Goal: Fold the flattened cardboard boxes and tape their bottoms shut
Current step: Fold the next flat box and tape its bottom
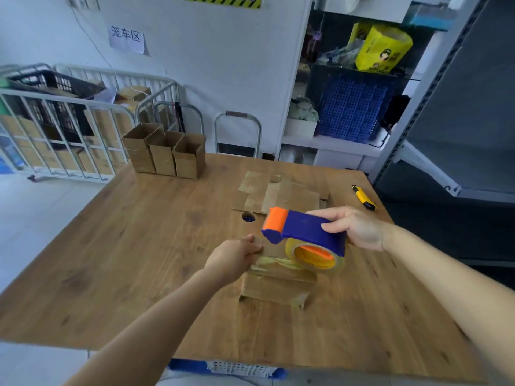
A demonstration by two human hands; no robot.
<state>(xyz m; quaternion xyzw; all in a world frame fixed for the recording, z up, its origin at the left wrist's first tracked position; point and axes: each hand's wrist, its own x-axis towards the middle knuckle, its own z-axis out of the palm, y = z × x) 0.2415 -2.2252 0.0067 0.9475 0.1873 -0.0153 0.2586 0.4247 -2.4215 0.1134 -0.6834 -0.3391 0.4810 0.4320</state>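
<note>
On the table [111, 260] the box [276, 285] stands bottom-up in front of you; it looks light and easily dented, so brace its stiff edges. Your left hand [234, 257] pins the tape end at its left edge, and your right hand [354, 229] grips the tape dispenser [303, 232] above it.

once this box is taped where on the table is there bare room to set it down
The near left table is bare, from the left hand to the left edge; so is the middle strip before the three folded boxes. The near right corner is free too. It is crowded behind the box being taped: flattened cardboard and a utility knife.
</note>
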